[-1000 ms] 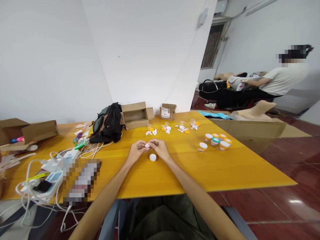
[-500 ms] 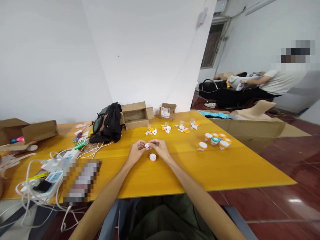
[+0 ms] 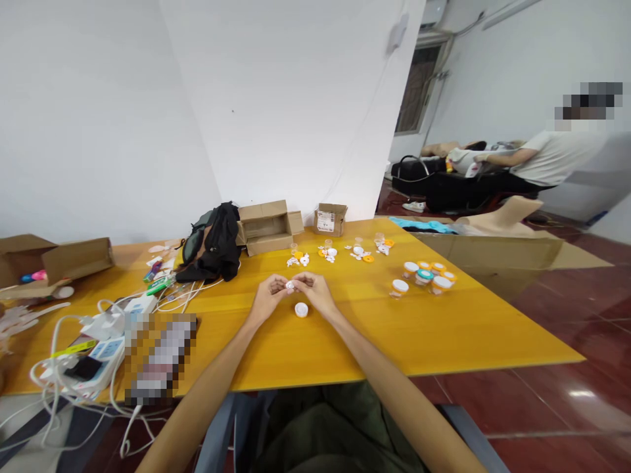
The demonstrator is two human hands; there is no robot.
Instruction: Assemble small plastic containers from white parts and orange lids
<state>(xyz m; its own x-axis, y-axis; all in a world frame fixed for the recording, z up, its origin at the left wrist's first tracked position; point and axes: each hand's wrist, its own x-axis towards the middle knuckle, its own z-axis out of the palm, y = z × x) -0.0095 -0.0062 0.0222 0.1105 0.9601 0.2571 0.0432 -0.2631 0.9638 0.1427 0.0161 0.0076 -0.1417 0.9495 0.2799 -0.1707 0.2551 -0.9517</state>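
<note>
Between the fingertips of my left hand [image 3: 269, 297] and my right hand [image 3: 314, 293] is a small white piece with dark marks [image 3: 290, 285]; both hands are closed on it. Just below them on the table stands a small round container with a white top [image 3: 301, 309]. Beyond my hands lie small groups of white and orange parts [image 3: 298, 259], with clear cups behind them. To the right stand several clear jars with white, orange or teal lids [image 3: 424, 276].
An open cardboard box [image 3: 267, 228], a smaller box [image 3: 330, 220] and a black bag [image 3: 217, 243] line the wall side. Power strips [image 3: 106, 358], cables and a blurred phone [image 3: 165, 358] lie at left. A person [image 3: 552, 157] sits in the right background.
My hands have shifted very slightly while holding the small white piece, which has tilted a little. On the table, nothing has visibly moved.
</note>
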